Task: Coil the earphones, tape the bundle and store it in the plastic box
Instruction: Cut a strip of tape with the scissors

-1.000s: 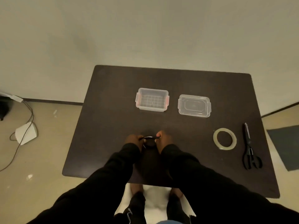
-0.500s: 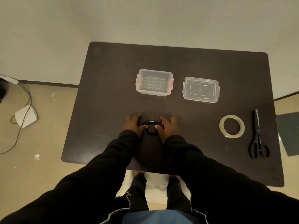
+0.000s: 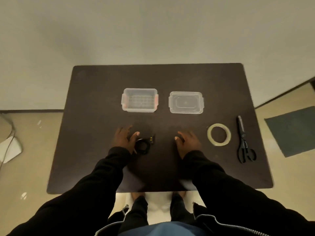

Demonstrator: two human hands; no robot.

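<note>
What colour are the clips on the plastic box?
Orange-red clips on the short ends of the clear plastic box; head view.

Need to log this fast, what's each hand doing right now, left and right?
Left hand: open, fingers spread, thumb against the coiled earphones on the table, not gripping them.
Right hand: open, empty, apart from the tape roll.

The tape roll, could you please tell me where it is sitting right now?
In the head view the tape roll lies flat on the right side of the table, between the right hand and the scissors, touching neither.
</note>
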